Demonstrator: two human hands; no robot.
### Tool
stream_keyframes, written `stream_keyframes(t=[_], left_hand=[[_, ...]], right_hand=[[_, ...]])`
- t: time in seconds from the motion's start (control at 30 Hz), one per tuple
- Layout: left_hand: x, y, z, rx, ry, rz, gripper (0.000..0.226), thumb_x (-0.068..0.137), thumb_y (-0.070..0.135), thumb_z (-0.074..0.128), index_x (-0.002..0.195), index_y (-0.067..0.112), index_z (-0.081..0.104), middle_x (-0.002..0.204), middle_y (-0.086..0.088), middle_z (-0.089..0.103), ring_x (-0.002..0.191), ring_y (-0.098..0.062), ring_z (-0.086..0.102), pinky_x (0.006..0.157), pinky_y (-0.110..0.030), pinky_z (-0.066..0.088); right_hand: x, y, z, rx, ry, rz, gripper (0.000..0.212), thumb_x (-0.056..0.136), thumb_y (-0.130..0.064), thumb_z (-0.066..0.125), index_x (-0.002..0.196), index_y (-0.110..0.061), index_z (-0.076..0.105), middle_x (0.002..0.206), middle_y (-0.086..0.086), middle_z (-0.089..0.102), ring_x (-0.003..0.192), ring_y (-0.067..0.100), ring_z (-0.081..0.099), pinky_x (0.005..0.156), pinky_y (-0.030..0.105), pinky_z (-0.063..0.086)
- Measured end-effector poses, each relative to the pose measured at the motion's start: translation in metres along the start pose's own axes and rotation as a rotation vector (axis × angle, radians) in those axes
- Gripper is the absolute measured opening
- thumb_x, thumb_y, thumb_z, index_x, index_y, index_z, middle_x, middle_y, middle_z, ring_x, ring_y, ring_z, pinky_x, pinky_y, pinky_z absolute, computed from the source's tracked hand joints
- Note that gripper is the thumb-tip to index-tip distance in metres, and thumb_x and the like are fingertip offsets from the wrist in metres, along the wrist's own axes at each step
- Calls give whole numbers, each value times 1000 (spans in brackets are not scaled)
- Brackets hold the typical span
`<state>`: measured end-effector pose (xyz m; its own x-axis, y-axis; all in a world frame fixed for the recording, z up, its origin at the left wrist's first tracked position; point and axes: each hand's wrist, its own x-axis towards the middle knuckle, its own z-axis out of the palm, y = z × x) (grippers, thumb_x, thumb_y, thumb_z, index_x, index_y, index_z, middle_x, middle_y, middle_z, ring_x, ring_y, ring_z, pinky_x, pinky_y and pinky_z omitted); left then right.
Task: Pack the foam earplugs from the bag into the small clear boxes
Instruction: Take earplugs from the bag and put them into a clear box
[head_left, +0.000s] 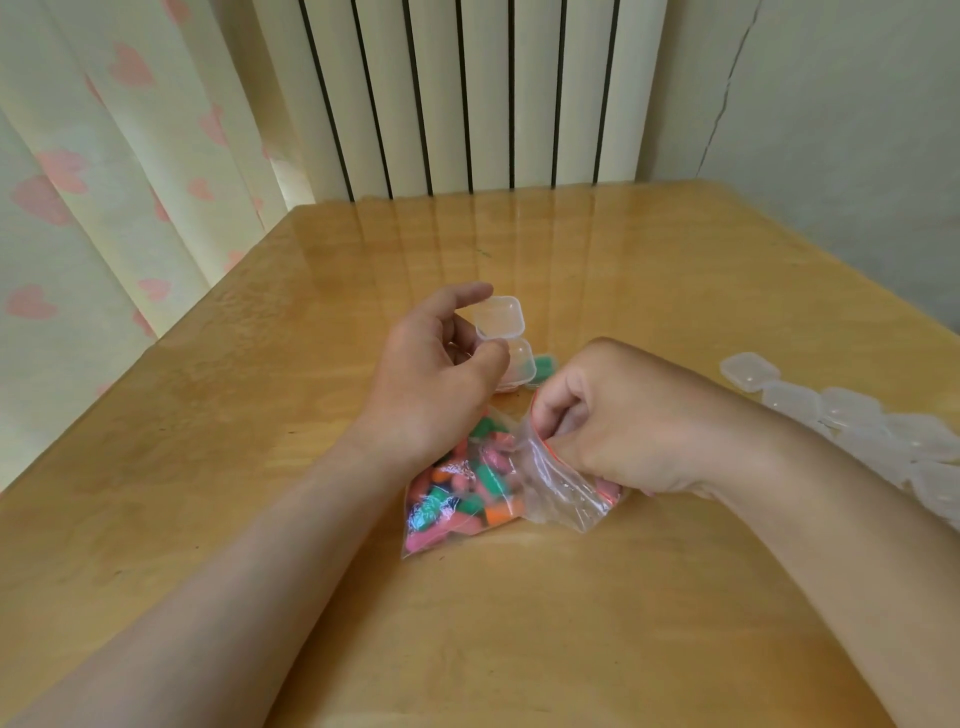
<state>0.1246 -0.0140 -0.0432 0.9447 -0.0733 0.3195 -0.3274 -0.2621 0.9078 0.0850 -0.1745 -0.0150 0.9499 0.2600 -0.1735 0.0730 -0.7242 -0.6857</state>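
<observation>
Head view showed the left grip (431, 374) curled round an open box (501, 317), thumb on its near edge and forefinger arched over the raised lid. The right grip (623, 415) was curled tight at the mouth of the bag (561, 493), pinching the plastic along its red seal. Whether it also held an earplug could not be told. The earplugs (457, 499), pink, green and orange, lay heaped in the bag just below the left wrist and to the inside of the right grip. A green piece (544, 365) sat between the two grips, touching the box's far side.

The step in hand looked to be drawing earplugs out for the box. It would go best with the bag's mouth held wide, only a few pieces taken at a time, and the box kept level and near the right grip, so the carry is short. The foam is light and would likely spring or roll if dropped, so it should be pressed down before the lid snaps.

Outward of the right grip ran a row of spare boxes (852, 415) along the glossy wooden surface (623, 597). Beyond both grips stood a ribbed radiator (467, 93), a curtain (104, 156) with pink hearts outward of the left, and a cracked wall (831, 104).
</observation>
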Motion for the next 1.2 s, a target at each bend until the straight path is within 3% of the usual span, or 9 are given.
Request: stream_keyframes(t=[0.17, 0.3, 0.37, 0.63, 0.77, 0.93, 1.07, 1.13, 1.2], left_hand=[[0, -1, 1, 6, -7, 5, 42, 89, 4, 62, 125, 26, 59, 86, -15, 65, 80, -32, 65, 68, -30, 55], [-1, -1, 3, 15, -10, 13, 42, 89, 3, 61, 125, 25, 59, 89, -19, 65, 82, -31, 65, 75, -40, 57], [0, -2, 3, 20, -10, 9, 43, 88, 4, 62, 125, 25, 59, 89, -18, 64, 81, -30, 65, 75, -42, 57], [1, -5, 1, 16, -17, 6, 43, 88, 4, 61, 127, 24, 58, 84, -14, 64, 77, -29, 66, 66, -25, 55], [1, -6, 1, 17, -7, -6, 44, 88, 4, 61, 127, 24, 59, 79, -7, 62, 76, -29, 65, 62, -22, 52], [1, -6, 1, -6, -12, -18, 44, 89, 4, 63, 127, 25, 60, 79, -5, 62, 72, -29, 65, 73, -44, 60], [0, -4, 1, -32, -35, -13, 46, 89, 0, 63, 130, 23, 60, 79, -5, 62, 57, -6, 59, 57, -19, 52], [0, -2, 1, -34, -40, -19, 47, 89, 1, 65, 130, 24, 60, 79, -5, 63, 57, -9, 61, 56, -19, 51], [1, -3, 0, -16, -40, -21, 48, 89, 4, 67, 129, 28, 61, 80, -4, 66, 68, -24, 67, 65, -35, 59]], right_hand=[[3, 0, 8, -72, 36, -27, 20, 84, -11, 65, 73, -25, 74, 51, -16, 62, 41, 3, 52, 46, 21, 43], [1, -1, 9, -137, 20, -41, 19, 81, -13, 64, 72, -26, 73, 63, -8, 69, 56, 19, 67, 50, 31, 53], [0, -3, 9, -186, 8, -52, 18, 82, -14, 64, 72, -26, 73, 69, -8, 71, 64, 18, 69, 56, 33, 56], [-4, -6, 2, -223, 9, -39, 7, 78, -18, 64, 73, -20, 69, 66, -8, 70, 62, 12, 67, 60, 39, 60], [-3, -5, -8, -108, 194, 2, 8, 66, -21, 69, 72, -16, 66, 56, -5, 67, 54, 19, 67, 52, 40, 58], [3, 1, -15, 10, 514, -97, 7, 72, -23, 74, 70, -24, 67, 68, -9, 69, 54, 5, 60, 50, 23, 48], [5, 2, -13, 73, 646, -182, 11, 77, -24, 80, 70, -26, 70, 65, -12, 68, 58, 4, 62, 54, 23, 51], [6, 4, -13, 26, 715, -199, 10, 78, -25, 79, 72, -26, 71, 60, -15, 65, 63, 4, 63, 58, 20, 51], [6, 4, -14, 6, 791, -219, 8, 80, -23, 78, 75, -25, 73, 55, -18, 61, 68, 4, 63, 62, 16, 50]])
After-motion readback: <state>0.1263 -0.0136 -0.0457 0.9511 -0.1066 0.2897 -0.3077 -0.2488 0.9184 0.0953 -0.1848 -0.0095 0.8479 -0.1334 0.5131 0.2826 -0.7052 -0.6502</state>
